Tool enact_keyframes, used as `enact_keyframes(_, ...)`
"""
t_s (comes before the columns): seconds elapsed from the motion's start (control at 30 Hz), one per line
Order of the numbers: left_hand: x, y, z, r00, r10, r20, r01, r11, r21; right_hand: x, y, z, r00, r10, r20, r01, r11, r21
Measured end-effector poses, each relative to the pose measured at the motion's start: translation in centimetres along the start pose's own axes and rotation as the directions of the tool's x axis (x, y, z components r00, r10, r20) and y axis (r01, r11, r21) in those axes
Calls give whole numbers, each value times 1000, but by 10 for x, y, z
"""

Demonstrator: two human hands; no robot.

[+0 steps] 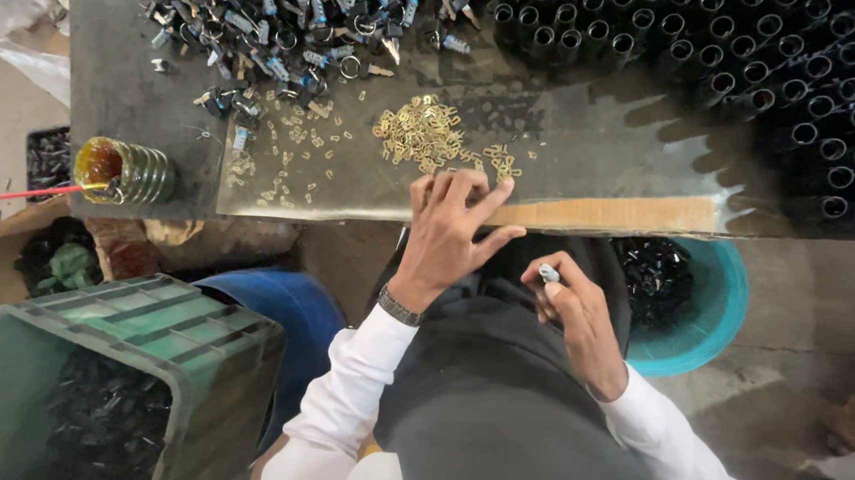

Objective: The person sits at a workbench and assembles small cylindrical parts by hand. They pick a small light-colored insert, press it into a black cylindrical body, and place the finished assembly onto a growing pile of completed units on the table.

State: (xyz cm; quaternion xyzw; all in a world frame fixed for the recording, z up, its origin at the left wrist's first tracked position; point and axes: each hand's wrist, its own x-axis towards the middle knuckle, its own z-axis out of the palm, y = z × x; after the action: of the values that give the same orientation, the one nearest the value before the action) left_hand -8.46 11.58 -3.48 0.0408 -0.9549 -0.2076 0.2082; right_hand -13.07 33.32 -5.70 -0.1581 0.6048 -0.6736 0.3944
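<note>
My left hand point(448, 233) reaches up to the front edge of the work table point(136, 109), its fingertips on a clear sheet next to a heap of small brass clips point(424, 140). A metal watch band circles that wrist. My right hand point(578, 316) stays lower, over my lap, pinching a small silver and dark cylindrical part point(548, 274) between thumb and fingers. A pile of the same silver and black parts point(293, 15) lies at the table's far left. Rows of upright black tubes point(761, 63) fill the far right.
A ribbed glass jar point(126, 171) with amber contents and a red rod lies at the table's left edge. A green crate point(140, 330) of black parts, a blue bucket point(292, 311) and a teal basin point(713, 310) of black parts stand on the floor.
</note>
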Motion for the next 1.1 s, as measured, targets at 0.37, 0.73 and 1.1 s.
enact_keyframes(0.37,-17,-21,8,999,25,-39,-26,999,-27,25,-10,7,995,-39,-92,40,999,2)
enact_keyframes(0.73,-17,-43,-15,1000,10,28,-7,996,-87,28,-9,56,980,4,-197,5,999,45)
enact_keyframes(1.1,-41,-68,-36,998,-56,1,56,991,-118,19,-10,85,966,44,-256,-44,999,7)
